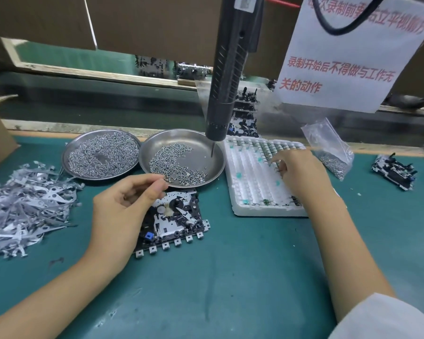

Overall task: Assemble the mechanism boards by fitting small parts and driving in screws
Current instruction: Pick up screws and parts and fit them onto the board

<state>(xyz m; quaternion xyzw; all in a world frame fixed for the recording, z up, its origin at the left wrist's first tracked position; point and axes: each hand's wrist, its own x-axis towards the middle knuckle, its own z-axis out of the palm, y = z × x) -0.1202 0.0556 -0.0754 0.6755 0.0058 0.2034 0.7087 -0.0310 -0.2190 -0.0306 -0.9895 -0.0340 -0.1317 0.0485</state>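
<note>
A black and silver mechanism board [179, 222] lies on the green mat in front of me. My left hand [127, 204] hovers over its left end, thumb and fingers pinched together by the rim of the right-hand metal dish [216, 165], which holds loose screws; whether a screw is pinched I cannot tell. My right hand [296, 171] rests on the white foam tray [245, 184], fingertips curled down among the small parts in its rows. A black electric screwdriver [227, 77] hangs above the dish, bit pointing down.
A second dish [102, 154] full of screws sits to the left. A heap of flat metal strips [22, 209] covers the mat's left side. A plastic bag of screws [331, 152], another mechanism [393, 172] and a hanging paper notice [353, 52] are at the right.
</note>
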